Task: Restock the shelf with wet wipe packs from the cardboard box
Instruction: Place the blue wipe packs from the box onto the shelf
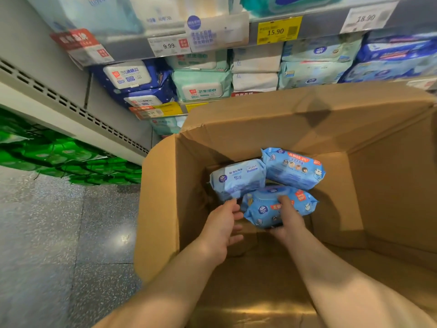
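Wet wipe pack (279, 207) gripped by right hand (287, 220) in cardboard box (160, 209); left hand (222, 229) loosely open, empty. Risk: slick wrapper could slip one-handed.

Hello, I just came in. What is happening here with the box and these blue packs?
A person is reaching with both hands into an open cardboard box that stands before a store shelf of wipes. Three blue wet wipe packs lie at the bottom. The right hand holds the nearest pack in its grip. The left hand touches the edge of the pale blue pack beside it. The third pack lies untouched behind. None has left the box yet.
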